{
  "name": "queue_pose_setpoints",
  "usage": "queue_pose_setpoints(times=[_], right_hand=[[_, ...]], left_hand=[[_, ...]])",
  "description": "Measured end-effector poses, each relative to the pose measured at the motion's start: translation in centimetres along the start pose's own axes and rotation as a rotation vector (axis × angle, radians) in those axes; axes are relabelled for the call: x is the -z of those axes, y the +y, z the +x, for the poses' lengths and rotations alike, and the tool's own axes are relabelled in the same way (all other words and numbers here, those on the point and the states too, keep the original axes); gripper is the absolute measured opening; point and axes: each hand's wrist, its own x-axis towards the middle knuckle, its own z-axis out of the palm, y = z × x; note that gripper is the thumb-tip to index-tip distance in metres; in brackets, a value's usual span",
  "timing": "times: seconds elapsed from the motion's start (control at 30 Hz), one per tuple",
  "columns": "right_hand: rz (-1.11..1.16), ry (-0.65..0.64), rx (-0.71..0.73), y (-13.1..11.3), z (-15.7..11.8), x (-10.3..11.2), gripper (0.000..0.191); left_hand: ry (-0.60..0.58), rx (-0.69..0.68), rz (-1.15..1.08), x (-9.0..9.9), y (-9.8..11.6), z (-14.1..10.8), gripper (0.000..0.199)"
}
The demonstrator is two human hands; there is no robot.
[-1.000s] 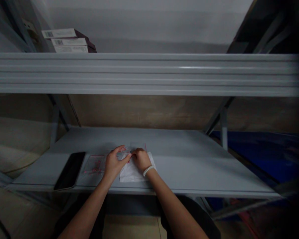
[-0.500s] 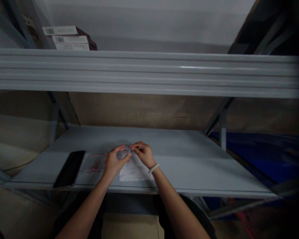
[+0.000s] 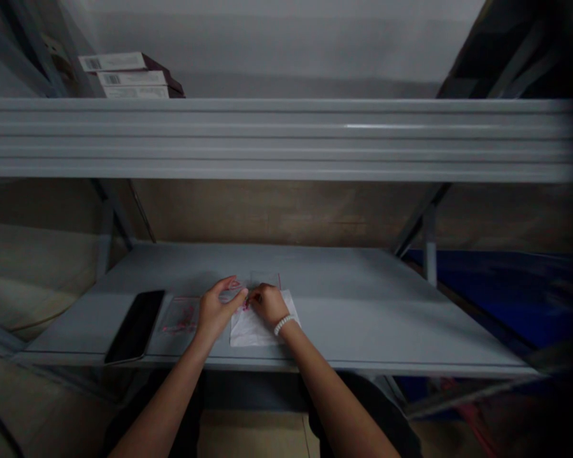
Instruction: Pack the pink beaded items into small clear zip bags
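Going left to right: a black smartphone [image 3: 134, 327] lies near the front edge of the grey metal shelf [image 3: 363, 305], and just right of it sits a flat clear bag [image 3: 180, 316] with pink markings. Next comes the left hand [image 3: 216, 308], half open with the fingers stretched toward a small clear plastic packet [image 3: 233, 292], with no firm grip that I can see. That packet lies between the hands and looks super light, floppy and slippery, so I'd take it by an edge. The right hand [image 3: 267, 304], wearing a white bead bracelet [image 3: 283, 324], is curled with its fingertips at the packet, but I can't tell if it's pinching. Under it lies a white paper sheet [image 3: 253, 337], with a clear red-edged square [image 3: 265, 280] just beyond.
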Motion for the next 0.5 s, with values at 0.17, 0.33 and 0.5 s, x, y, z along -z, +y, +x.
queue_pose_setpoints(times=[0.17,0.33,0.5], right_hand=[[0.243,0.191,-0.026,-0.7,0.2,2.0,0.015],[0.484,0.152,0.188,-1.9,0.1,4.7,0.013],[0.605,0.196,0.097,-1.0,0.3,4.1,0.018]], left_hand=[[-0.043,0.028,-0.049,-0.2,0.0,-0.2,0.043],[-0.141,-0.02,-0.035,-0.6,0.2,-0.6,0.037],[-0.113,0.019,-0.085,-0.6,0.4,-0.3,0.039]])
